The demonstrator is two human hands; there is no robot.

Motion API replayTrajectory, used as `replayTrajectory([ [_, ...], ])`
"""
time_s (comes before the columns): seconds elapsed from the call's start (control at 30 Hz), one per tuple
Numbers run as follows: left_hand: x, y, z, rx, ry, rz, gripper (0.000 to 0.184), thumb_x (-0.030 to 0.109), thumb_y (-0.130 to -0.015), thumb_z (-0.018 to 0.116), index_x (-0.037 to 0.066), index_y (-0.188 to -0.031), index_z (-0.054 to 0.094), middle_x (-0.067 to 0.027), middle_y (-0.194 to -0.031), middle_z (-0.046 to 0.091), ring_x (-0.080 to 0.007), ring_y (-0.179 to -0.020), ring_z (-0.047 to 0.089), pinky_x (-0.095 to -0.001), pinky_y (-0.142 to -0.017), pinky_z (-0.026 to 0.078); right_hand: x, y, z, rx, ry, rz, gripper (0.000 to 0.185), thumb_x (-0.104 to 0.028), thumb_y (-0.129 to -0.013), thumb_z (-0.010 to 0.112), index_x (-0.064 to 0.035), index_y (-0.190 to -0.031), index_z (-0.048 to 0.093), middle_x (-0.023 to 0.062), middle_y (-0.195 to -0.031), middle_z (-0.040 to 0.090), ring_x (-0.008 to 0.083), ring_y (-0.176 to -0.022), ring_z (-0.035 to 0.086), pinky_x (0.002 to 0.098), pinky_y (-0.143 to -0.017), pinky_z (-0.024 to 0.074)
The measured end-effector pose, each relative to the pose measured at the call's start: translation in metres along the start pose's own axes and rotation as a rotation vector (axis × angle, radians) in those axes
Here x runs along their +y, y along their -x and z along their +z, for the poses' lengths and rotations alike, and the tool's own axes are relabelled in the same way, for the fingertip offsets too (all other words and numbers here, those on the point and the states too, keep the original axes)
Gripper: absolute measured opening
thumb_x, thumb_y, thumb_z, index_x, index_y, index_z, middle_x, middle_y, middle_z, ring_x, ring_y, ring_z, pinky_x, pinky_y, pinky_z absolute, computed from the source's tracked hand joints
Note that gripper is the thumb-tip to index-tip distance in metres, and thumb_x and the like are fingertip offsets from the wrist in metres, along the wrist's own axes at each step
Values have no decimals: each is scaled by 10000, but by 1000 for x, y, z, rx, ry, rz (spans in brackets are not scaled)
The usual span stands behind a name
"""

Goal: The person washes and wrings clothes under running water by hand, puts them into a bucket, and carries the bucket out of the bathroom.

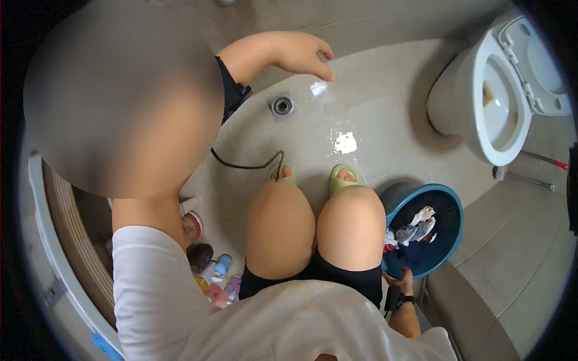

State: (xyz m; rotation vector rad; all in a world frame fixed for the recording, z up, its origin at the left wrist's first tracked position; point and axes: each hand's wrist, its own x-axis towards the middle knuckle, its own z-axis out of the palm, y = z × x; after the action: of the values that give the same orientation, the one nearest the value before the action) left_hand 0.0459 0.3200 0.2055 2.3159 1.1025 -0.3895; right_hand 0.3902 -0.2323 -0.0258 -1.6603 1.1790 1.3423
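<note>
My right hand, with a black band on the wrist, grips the near rim of a blue basin. Bunched white, grey and red cloth lies in the basin beside dark cloth. My left arm, in a white sleeve, reaches to the upper left, where a large blurred patch hides the hand and fingers. Another person's bare arm, with a dark sleeve, extends from behind that patch, its hand over the floor. A thin black cord runs from the patch to near my left foot.
A white toilet with its lid raised stands at the upper right. The floor has a drain and wet spots. Small coloured bottles and items lie left of my knees. A curved pale rim borders the far left.
</note>
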Motion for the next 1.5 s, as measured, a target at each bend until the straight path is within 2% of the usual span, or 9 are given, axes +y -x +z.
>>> replayTrajectory([
  [0.23, -22, -32, 9, -259, 229, 13, 600, 447, -763, 590, 35, -1187, 490, -207, -1170, 502, -279, -1105, 477, -327, -910, 376, 17, 91, 42, 209, -45, 9, 735, -201, -732, 602, -8, -1264, 133, 230, -1331, 177, 345, -1189, 261, 536, -915, 361],
  [0.33, -10, -28, -2, -294, 299, -35, 569, 432, -770, 599, 61, -1190, 498, -170, -1136, 524, -233, -1058, 498, -299, -875, 388, 16, 106, 24, 22, 71, -56, 778, -188, -727, 611, 3, -1284, 103, 263, -1308, 171, 359, -1168, 291, 532, -904, 380],
  [0.43, 7, -22, -18, -351, 515, -92, 532, 409, -783, 597, 79, -1190, 504, -120, -1117, 536, -187, -1014, 502, -277, -854, 389, 23, 119, 0, -237, 683, -456, 822, -175, -722, 621, 14, -1305, 73, 296, -1285, 164, 374, -1147, 321, 529, -892, 398],
  [0.53, 22, -11, -16, -358, 696, -151, 508, 392, -792, 595, 85, -1188, 508, -78, -1105, 541, -151, -986, 496, -266, -844, 385, 21, 202, 72, -45, -135, -193, 884, -180, -713, 630, 7, -1342, 38, 301, -1302, 138, 397, -1173, 312, 514, -875, 422],
  [0.63, 41, 3, -27, -365, 796, -196, 504, 377, -797, 592, 73, -1189, 503, -75, -1126, 540, -159, -1019, 491, -280, -873, 374, 17, 272, 114, -100, -197, -168, 889, -168, -732, 619, -21, -1361, 7, 276, -1370, 59, 391, -1261, 188, 519, -916, 379],
  [0.8, 52, 28, -28, -161, 780, -275, 666, 466, -753, 596, 33, -1234, 442, -198, -1249, 438, -275, -1134, 442, -343, -928, 356, -6, 307, 145, -214, -124, -116, 699, -207, -762, 592, -139, -1335, 198, 165, -1386, 137, 356, -1218, 234, 541, -915, 368],
  [1.13, 83, 144, -18, 305, 1146, -912, 709, 440, -798, 534, 12, -1317, 308, -196, -1349, 328, -281, -1234, 342, -352, -993, 284, -17, 415, 285, -478, 178, -187, 649, -265, -782, 545, -77, -1316, 228, 168, -1433, 50, 325, -1314, 82, 546, -933, 314],
  [1.3, 104, 194, -21, 521, 1845, -1377, 686, 458, -809, 499, 108, -1352, 267, -110, -1413, 227, -269, -1270, 265, -539, -1012, 135, -4, 445, 297, -437, 193, -160, 716, -243, -812, 506, -134, -1379, 83, 186, -1424, 42, 346, -1311, 97, 559, -961, 279],
  [1.5, 94, 241, -16, 595, 2112, -1385, 638, 513, -751, 520, 276, -1313, 332, -62, -1346, 318, -285, -1218, 322, -669, -944, 62, 37, 464, 311, -546, 312, -155, 764, -219, -779, 555, -114, -1375, 88, 180, -1427, 48, 334, -1320, 71, 566, -984, 227],
])
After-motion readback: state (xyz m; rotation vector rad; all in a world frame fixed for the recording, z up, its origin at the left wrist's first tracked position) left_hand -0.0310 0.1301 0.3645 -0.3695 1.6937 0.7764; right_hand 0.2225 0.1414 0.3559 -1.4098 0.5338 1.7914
